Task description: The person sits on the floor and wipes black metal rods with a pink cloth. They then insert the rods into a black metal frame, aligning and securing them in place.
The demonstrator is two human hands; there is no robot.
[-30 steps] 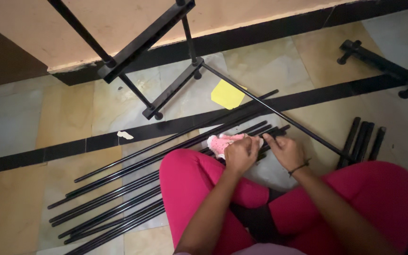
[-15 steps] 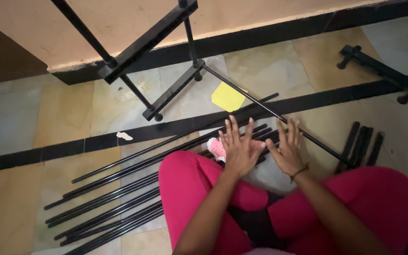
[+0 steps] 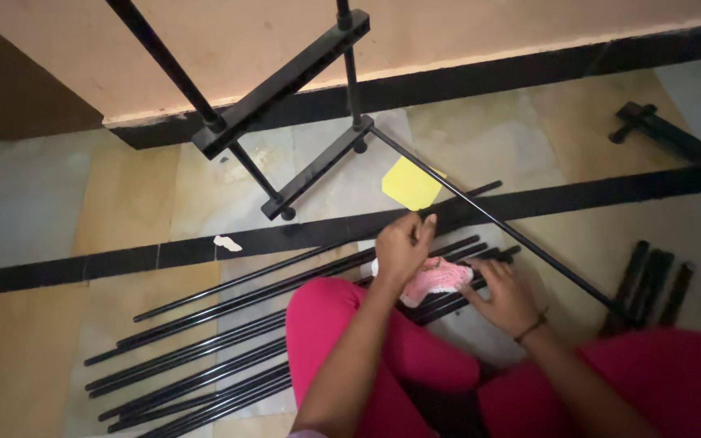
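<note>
- Nearest the camera, two legs in bright pink trousers (image 3: 383, 357) are seen folded on the tiled floor (image 3: 34, 381), at the lower edge of the view.
- The left hand (image 3: 403, 247) is raised just above the left knee. Its fingers are curled in, with thumb and fingertips pinched at the top; whether anything small is gripped there cannot be told.
- A pink knitted cloth (image 3: 436, 277) lies just below and beside the left hand, on top of the rod ends. Whether it is gripped by that hand cannot be told.
- The right hand (image 3: 505, 296) is laid flat, fingers spread and open, on the ends of the black rods (image 3: 204, 357). A thin band (image 3: 533, 327) is worn at its wrist.
- The black rods lie side by side on the floor. Their long axes run from the lower left edge of the view up to the right, and their upper ends point toward the hands.
- A further bundle of short black bars (image 3: 651, 280) lies to the right, well apart from the rods.
- One long thin rod (image 3: 488, 215) runs diagonally from the black frame (image 3: 285, 81) down to the right, passing just beyond the left hand.
- A yellow sheet (image 3: 410, 183) lies on the floor behind that rod.
- A small white scrap (image 3: 226, 242) lies on the dark floor stripe (image 3: 58, 272).
- Farthest away, the frame stands against the beige wall (image 3: 488, 24).
</note>
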